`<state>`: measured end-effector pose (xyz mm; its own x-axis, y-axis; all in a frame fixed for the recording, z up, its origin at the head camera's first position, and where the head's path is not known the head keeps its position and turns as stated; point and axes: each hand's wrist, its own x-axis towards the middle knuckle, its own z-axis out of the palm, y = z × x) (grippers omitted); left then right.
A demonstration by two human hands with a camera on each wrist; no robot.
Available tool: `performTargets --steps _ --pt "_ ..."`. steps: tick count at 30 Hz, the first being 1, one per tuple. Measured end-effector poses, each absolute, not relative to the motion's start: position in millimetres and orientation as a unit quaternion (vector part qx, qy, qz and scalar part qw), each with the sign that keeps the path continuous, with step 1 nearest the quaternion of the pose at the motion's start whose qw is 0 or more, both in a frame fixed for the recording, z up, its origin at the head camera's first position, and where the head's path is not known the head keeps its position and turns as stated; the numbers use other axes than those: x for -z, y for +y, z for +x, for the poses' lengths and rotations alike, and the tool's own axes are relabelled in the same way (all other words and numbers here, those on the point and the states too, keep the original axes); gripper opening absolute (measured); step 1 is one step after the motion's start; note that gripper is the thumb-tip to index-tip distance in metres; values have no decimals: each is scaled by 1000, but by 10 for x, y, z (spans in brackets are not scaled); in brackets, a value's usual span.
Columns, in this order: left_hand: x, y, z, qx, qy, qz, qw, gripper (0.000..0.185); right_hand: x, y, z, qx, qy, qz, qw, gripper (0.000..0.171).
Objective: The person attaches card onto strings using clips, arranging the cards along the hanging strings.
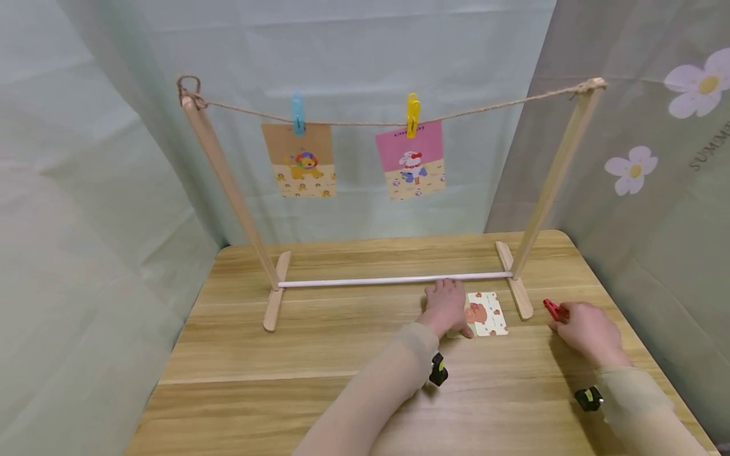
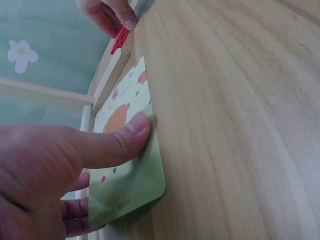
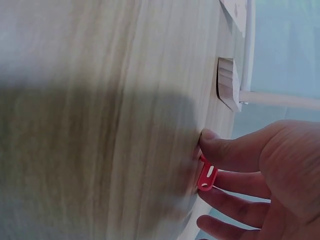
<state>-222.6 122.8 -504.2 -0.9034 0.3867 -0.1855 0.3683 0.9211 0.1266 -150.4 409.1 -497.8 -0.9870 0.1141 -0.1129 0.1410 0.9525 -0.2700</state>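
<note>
My left hand (image 1: 447, 307) holds a postcard (image 1: 488, 315) by its left part, with the thumb across its face and fingers at its far edge. The card has a white part with an orange bear and a green end, which looks slightly raised off the wood in the left wrist view. At the table's right side, my right hand (image 1: 589, 330) pinches a red clothespin (image 3: 207, 175) between thumb and fingers, close to the tabletop. A blue clothespin (image 1: 298, 115) and a yellow clothespin (image 1: 413, 115) each clip a card to a twine line: an orange lion card (image 1: 305, 161) and a pink card (image 1: 412, 161).
Two wooden posts, the left one (image 1: 230, 190) and the right one (image 1: 556, 180), carry the twine (image 1: 353, 124). A white rod (image 1: 353, 281) joins their feet low across the wooden table (image 1: 239, 361). Fabric curtains (image 1: 371, 57) hang behind and at the sides.
</note>
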Motion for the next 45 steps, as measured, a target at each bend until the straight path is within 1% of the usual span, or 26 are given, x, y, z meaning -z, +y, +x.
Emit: performTargets --steps 4,7,10,12,17,24,33,45 --pt "5059 1177 -2249 -85 972 198 96 82 4988 4111 -1488 137 987 68 52 39" --pt "5065 1128 -2263 -140 965 195 102 61 4985 4122 -1486 136 987 71 54 40" --pt "5065 1076 -2270 -194 954 197 113 46 4988 4127 -1485 136 987 72 51 41" --pt "5065 1044 -2276 -226 945 203 123 41 4983 4127 -1484 137 987 72 51 40" --pt "5074 977 -2304 -282 925 213 142 33 4984 4128 -1478 135 987 71 53 35" --pt "5138 862 -2353 -345 908 189 142 23 4960 4106 -1473 141 985 76 59 33" --pt "5209 740 -2358 -467 860 142 152 21 4959 4093 -1456 147 984 81 53 37" --pt "5139 726 -2342 -507 838 124 156 23 4974 4119 -1454 155 983 89 48 40"
